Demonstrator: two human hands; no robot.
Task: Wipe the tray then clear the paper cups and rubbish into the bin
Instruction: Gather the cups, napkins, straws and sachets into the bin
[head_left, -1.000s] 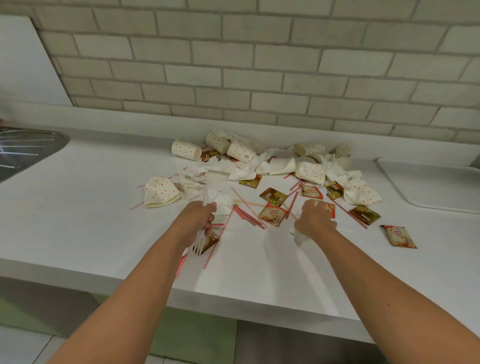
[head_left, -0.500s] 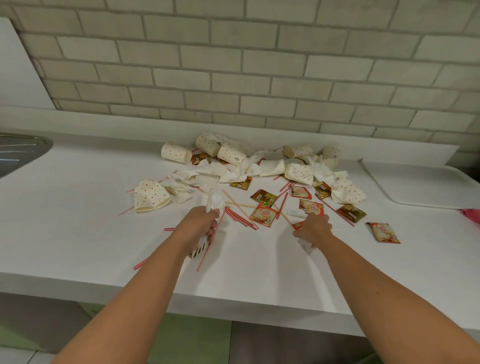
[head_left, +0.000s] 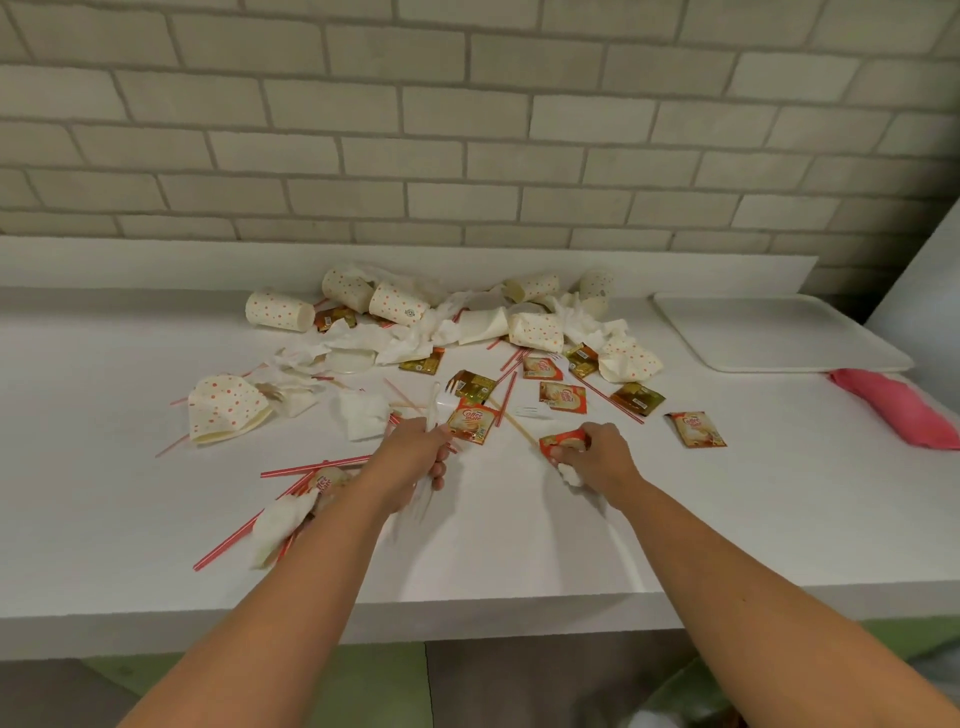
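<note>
White plastic cutlery (head_left: 432, 410) sticks up from my left hand (head_left: 415, 457), fingers curled round it, arm stretched over the counter (head_left: 104, 493). My right hand (head_left: 600, 452) pinches a red sachet (head_left: 563, 442), with tissue (head_left: 569, 475) balled beneath. Paper cups (head_left: 535, 330) lie beyond both hands, the tray (head_left: 779, 332) well to the right.

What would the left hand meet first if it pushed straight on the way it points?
Most likely the Coffee mate sachet lying just beyond the left hand, though depth is unclear.
</note>
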